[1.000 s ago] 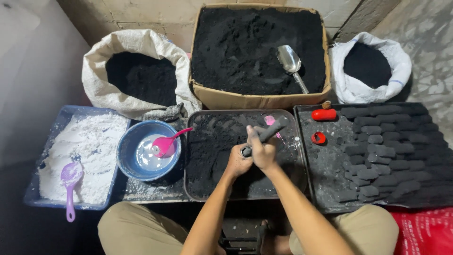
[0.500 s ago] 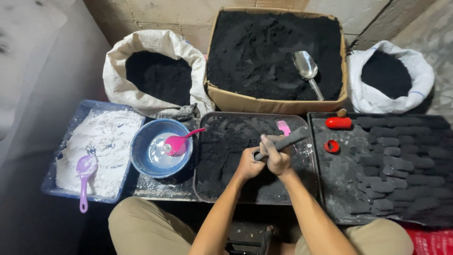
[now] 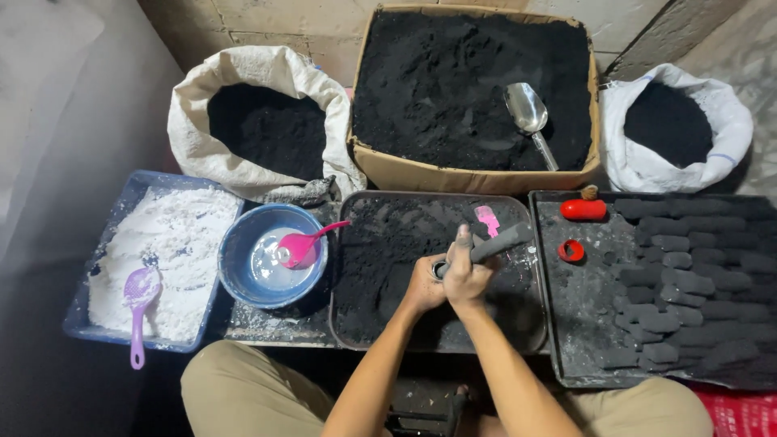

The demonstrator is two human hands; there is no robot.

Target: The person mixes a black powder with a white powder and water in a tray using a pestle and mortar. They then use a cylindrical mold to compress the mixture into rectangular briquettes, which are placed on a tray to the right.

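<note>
Both hands meet over the middle black tray (image 3: 356, 324), which is covered in black powder. My right hand (image 3: 469, 271) grips a dark grey tube (image 3: 500, 241) that slants up to the right. My left hand (image 3: 424, 285) is closed against the tube's lower end, beside the right hand. A small pink scoop (image 3: 487, 218) lies in the tray just beyond the tube. What the left hand's fingers enclose is hidden by the right hand.
A cardboard box (image 3: 405, 171) of black powder holds a metal scoop (image 3: 528, 113). Two white sacks (image 3: 267, 121) (image 3: 676, 125) of black powder flank it. Left: a blue bowl (image 3: 235, 259) with a pink spoon (image 3: 303, 245), and a blue tub (image 3: 174, 267) of white powder with a purple scoop (image 3: 139, 295). Right: a tray of black briquettes (image 3: 688, 275), a red cylinder (image 3: 583, 210), a red cap (image 3: 571, 250).
The view has shifted, so the whole scene sits further right and lower in the frame. Both hands stay together on the tube over the middle tray.
</note>
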